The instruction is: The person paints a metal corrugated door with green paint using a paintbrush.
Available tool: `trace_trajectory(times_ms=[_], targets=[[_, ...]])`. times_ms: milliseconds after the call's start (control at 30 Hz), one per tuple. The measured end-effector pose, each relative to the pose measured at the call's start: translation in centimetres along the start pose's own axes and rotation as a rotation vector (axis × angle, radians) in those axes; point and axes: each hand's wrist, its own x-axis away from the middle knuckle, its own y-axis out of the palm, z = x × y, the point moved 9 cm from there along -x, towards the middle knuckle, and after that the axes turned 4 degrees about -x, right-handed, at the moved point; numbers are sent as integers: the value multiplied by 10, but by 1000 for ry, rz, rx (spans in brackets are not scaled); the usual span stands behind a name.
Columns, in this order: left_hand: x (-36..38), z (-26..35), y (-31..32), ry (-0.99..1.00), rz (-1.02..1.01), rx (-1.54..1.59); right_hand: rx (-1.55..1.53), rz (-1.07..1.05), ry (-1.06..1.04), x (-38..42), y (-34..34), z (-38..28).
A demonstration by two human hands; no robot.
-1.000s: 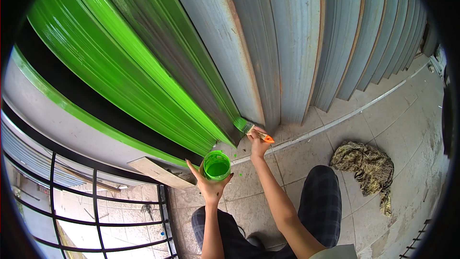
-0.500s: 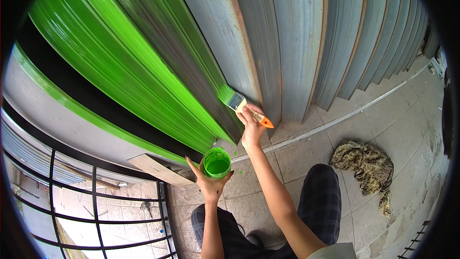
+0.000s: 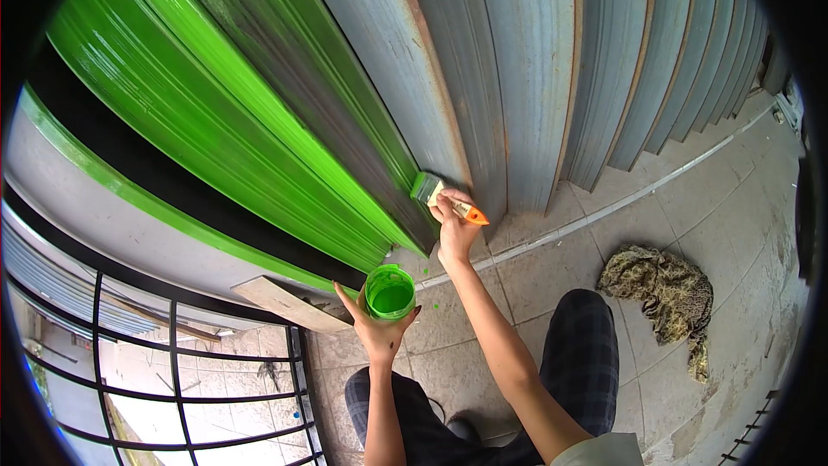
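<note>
My right hand [image 3: 455,226] is closed round a flat paintbrush [image 3: 441,194] with a pale wooden handle and orange tip. The green-coated bristles press against the lower part of a corrugated metal panel [image 3: 345,112]. Wet green paint covers the panel's left folds, while the folds to the right are bare grey metal with rusty edges. Lower down, my left hand [image 3: 379,334] grips a small tub of green paint [image 3: 391,293] from below, its open top facing up. Dark specks mark that hand and wrist.
A crumpled, mottled cloth [image 3: 660,298] lies on the tiled floor [image 3: 552,272] at the right. A flat board [image 3: 289,304] leans low near the left, beside a black metal grille [image 3: 177,388]. Green drips spot the floor near the tub. My knees are bent below.
The brush has moved slightly down and right along the painted fold, adding green lower on it. My left hand and the tub have barely moved. The view has shifted a little.
</note>
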Motion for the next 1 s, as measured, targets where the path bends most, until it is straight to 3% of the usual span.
trace_trajectory(times_ms=[133,300,433,567,700,767,867,967,1000], targets=[[1,2,0,-9,-11,12,-138,-61,-44,6,22,-26],[-1,4,-1,23,24,-6,93,128,103,-5,-100,67],[2,9,-3,20,19,-49,193,199,53,-15,-132,78],[1,3,2,62,14,-23,357,190,-81,-17,-111,59],[1,2,1,26,1,9,83,-3,-16,-12,-11,14],[1,4,-2,27,11,2,-12,-34,-37,-9,7,-9],[0,7,-4,29,25,-4,-35,-64,-62,-2,-8,-13],[2,5,1,5,-3,6,45,39,39,-10,-64,38],[1,3,2,23,-7,1,91,56,-48,-11,-81,49]])
